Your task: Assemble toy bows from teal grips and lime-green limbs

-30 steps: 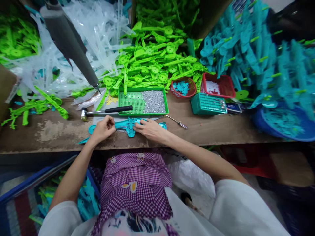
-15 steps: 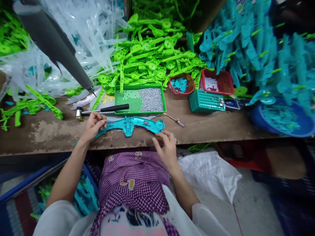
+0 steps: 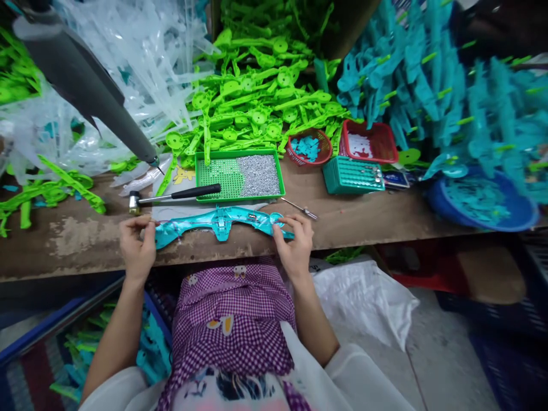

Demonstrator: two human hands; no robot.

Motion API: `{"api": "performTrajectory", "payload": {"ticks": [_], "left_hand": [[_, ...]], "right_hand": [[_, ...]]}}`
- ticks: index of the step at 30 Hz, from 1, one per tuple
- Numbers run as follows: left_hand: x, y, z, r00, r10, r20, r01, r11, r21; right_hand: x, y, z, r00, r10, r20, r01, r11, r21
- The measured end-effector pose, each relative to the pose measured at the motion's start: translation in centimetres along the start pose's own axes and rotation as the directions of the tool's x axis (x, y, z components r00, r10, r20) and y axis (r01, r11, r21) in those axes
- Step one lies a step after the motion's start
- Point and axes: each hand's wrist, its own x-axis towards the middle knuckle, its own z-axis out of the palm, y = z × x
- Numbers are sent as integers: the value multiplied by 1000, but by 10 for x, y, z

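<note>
A turquoise bow-shaped plastic shell (image 3: 221, 224) lies along the front of the bench, its ribbed inner side up. A thin reddish string (image 3: 182, 220) crosses it from the left end toward the middle. My left hand (image 3: 137, 245) is just beyond the shell's left end, thumb and fingers pinched on the string. My right hand (image 3: 296, 244) grips the shell's right end by its round boss, thumb in front and fingers behind. Behind the shell, a hammer (image 3: 182, 194) with a black handle rests partly on a green tray (image 3: 197, 176) of small metal pieces.
A screwdriver (image 3: 305, 212) lies right of the tray. Farther right stand a red basket (image 3: 309, 161), a red box (image 3: 391, 151), a teal basket (image 3: 349, 176) and a blue bowl (image 3: 524, 211). A grey power screwdriver (image 3: 85, 85) hangs at upper left. Green parts (image 3: 257, 108) are heaped behind.
My left hand has moved left and down, from over the shell to past its left end. The string now runs straighter. My right hand has closed on the right end.
</note>
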Motion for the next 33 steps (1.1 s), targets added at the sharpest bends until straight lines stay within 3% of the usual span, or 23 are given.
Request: {"api": "performTrajectory", "payload": {"ticks": [3,7,13,19,23,26,30,33], "left_hand": [[-3,-12,-10,997,-39,-67,46,992,115],[-9,-21,-18,998,-58,-15,60,979,192],[-10,-20,-21,989,-75,125,50,980,193],[-2,-13,-19,976,-79,202,65,995,77],[-4,-5,-15,973,-53,226,40,997,61],[-5,-3,-13,975,-66,212,56,997,54],[1,-6,-14,970,-203,131,219,968,-125],[11,-5,-18,925,-354,137,379,873,-307]], "right_hand": [[-10,16,3,998,48,50,-44,996,-84],[-18,25,5,972,122,203,-90,983,-163],[-4,31,4,948,233,215,-257,962,91],[23,42,0,952,178,247,-208,973,101],[29,22,-7,959,212,187,-245,954,171],[35,-7,-4,948,190,254,-272,898,345],[51,-51,13,936,50,347,-226,844,487],[66,-74,30,925,16,380,-216,845,490]]}}
